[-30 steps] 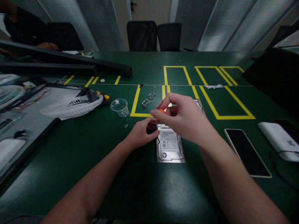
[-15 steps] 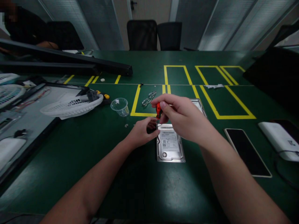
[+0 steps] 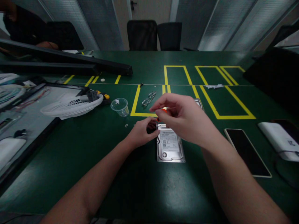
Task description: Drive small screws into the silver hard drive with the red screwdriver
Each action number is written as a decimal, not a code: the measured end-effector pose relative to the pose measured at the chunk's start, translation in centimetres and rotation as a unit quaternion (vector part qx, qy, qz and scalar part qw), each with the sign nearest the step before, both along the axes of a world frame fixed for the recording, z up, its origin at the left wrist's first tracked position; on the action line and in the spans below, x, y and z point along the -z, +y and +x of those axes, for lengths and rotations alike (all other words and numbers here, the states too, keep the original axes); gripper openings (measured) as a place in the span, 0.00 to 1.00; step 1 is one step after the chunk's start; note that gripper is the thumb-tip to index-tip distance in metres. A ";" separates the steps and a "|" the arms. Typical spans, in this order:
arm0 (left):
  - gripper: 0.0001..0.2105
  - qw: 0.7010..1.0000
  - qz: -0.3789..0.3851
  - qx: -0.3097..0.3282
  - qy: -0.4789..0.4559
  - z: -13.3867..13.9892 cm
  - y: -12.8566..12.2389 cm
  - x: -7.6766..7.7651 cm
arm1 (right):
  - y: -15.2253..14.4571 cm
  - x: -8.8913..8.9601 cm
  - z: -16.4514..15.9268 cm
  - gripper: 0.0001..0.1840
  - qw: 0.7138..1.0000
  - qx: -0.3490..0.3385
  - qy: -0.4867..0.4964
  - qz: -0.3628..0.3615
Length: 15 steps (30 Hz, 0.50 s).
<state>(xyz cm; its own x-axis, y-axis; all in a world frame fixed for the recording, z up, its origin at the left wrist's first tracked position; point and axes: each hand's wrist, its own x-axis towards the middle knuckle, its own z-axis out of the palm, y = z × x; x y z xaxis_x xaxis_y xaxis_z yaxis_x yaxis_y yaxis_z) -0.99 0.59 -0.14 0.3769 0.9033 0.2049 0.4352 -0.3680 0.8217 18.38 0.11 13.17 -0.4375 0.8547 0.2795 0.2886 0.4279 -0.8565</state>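
A silver hard drive with a white label lies flat on the green table, label side up. My left hand grips its upper left edge, thumb on the rim and fingers curled by the corner. Over that same corner, my right hand is closed around a screwdriver; only bits of its red handle show between the fingers. The screwdriver's tip is hidden behind the hands. Several tiny screws lie left of my left hand, below a clear plastic cup.
A second metal drive is partly hidden behind my right hand. Glasses lie beyond. On the right are a phone and a white power bank. Fan parts and a large panel occupy the left. A person sits far left.
My right hand has turned on the screwdriver, so its fingers now cover most of the red handle. My left hand and the hard drive have stayed in place.
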 end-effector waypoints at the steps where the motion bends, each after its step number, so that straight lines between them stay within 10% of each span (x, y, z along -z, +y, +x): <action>1: 0.13 1.000 0.001 0.003 0.001 0.0 0.0 0.0 | 0.0 0.0 0.0 0.05 1.000 -0.006 -0.006 0.003; 15: 0.19 0.999 -0.031 -0.001 -0.008 0.0 0.0 -0.1 | 0.3 0.2 0.2 0.06 0.998 0.057 0.000 -0.007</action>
